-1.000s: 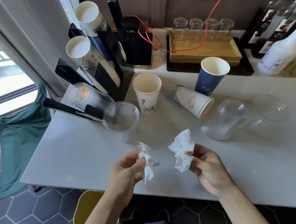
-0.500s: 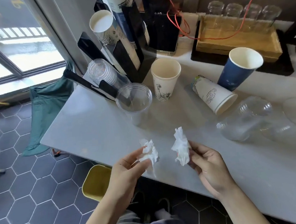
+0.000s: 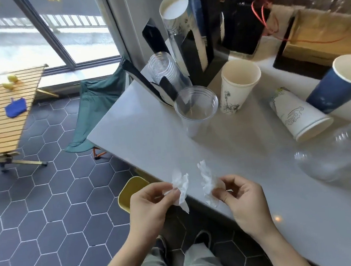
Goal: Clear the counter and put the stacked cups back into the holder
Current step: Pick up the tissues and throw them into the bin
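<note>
Cups wait on the counter (image 3: 149, 135) while your fingers are busy w/ paper. Your left hand (image 3: 153, 203) has thumb & fingertips (image 3: 175, 192) clamped on a crumpled white tissue (image 3: 181, 185); your right hand (image 3: 241, 199) pinches a second crumpled tissue (image 3: 207, 183) the same way. Both wads are held apart, just beside each other, at the counter's near edge.

Below your left fingers, on the hex-tiled floor, sits a yellow bin (image 3: 131, 190), partly under the counter.

Beyond your fingers, well apart from them: an upright clear plastic cup (image 3: 196, 111), then an upright white paper cup (image 3: 238, 86) w/ a line drawing just beside it. To the right of that, a white paper cup on its side (image 3: 297, 116), mouth toward you, & a blue paper cup (image 3: 341, 84) tilted against the raised ledge. Right of your right hand, clear plastic cups lying on their sides (image 3: 340, 157), blurred; can't tell how many.

Farthest from your fingers, the black cup holder (image 3: 194, 51) at the counter's back-left carries a stack of clear cups (image 3: 162, 69) and stacks of paper cups (image 3: 174, 10) angled toward you.
</note>
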